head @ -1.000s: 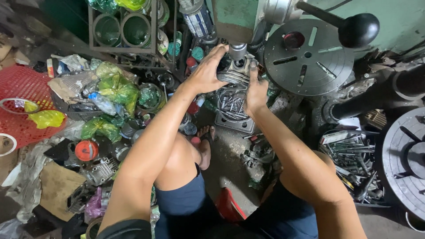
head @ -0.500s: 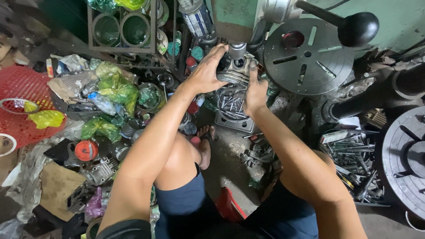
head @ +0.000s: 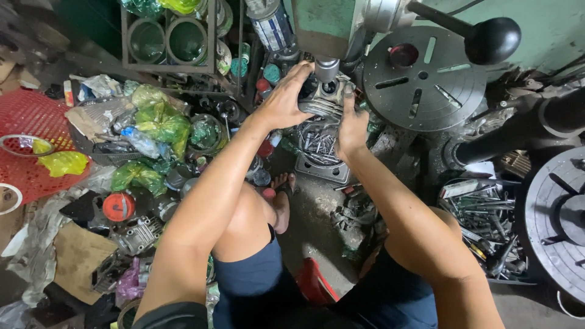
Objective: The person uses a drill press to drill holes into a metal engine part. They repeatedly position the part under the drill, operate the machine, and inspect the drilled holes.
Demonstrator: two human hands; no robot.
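Note:
A grey finned metal engine cylinder (head: 326, 100) sits under the green drill press head (head: 329, 27), with the spindle (head: 326, 68) just above its bore. My left hand (head: 283, 97) grips the cylinder's left side, fingers spread over its top. The cylinder's right side is held by my right hand (head: 352, 125), thumb raised along the fins. Both forearms reach forward from the bottom of the view. Below the cylinder stands a tray of bolts and screws (head: 320, 146).
A round slotted drill table (head: 423, 79) and a black-knobbed lever (head: 490, 39) are at right. Red basket (head: 30, 149), green bags (head: 158, 122) and engine parts litter the left floor. A box of tools (head: 481, 219) lies right. My knee (head: 244, 219) and foot (head: 281, 195) sit centre.
The view has shifted slightly, so the drill press head now shows above the cylinder. Both hands stay on the cylinder in the same grip.

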